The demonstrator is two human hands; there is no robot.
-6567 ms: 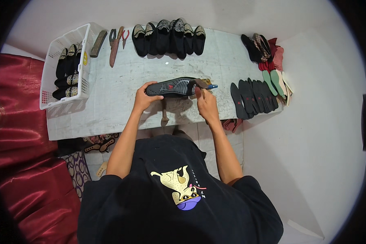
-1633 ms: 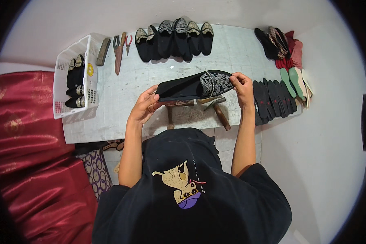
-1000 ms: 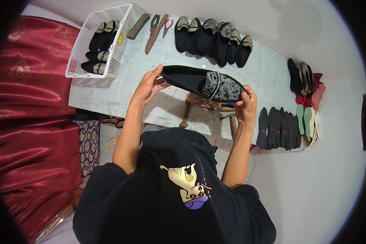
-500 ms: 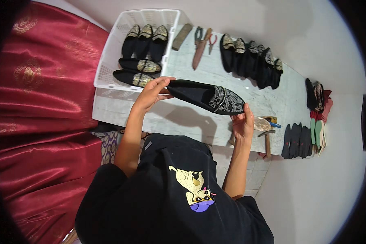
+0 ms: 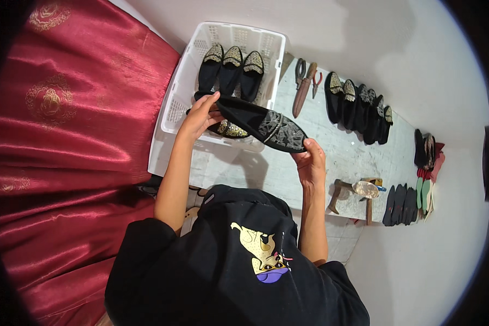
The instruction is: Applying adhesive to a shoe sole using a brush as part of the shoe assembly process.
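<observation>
A black slip-on shoe (image 5: pixel 284 132) with a grey patterned toe and a strap across it is held in both hands, tilted, toe to the right. My left hand (image 5: pixel 201 118) grips its heel end, over the near side of a white plastic basket (image 5: pixel 282 61). At the toe, my right hand (image 5: pixel 311 163) pinches the tip between thumb and fingers. Inside the basket, several black shoes with gold patterned toes (image 5: pixel 232 69) lie side by side. Partly hidden beneath the held shoe is another gold-toed shoe (image 5: pixel 232 129).
On the white table (image 5: pixel 282 174) are a sheathed-looking brown blade (image 5: pixel 303 95), red-handled pliers (image 5: pixel 317 86), and a row of black shoes (image 5: pixel 358 111) along the wall. Farther right lie a hammer (image 5: pixel 369 211), dark soles (image 5: pixel 401 205) and green insoles (image 5: pixel 424 191). A red curtain (image 5: pixel 87 136) hangs at left.
Both hands have carried the shoe left relative to the basket, so its heel end now overlaps the basket. The toe dips lower, and the whole view has shifted.
</observation>
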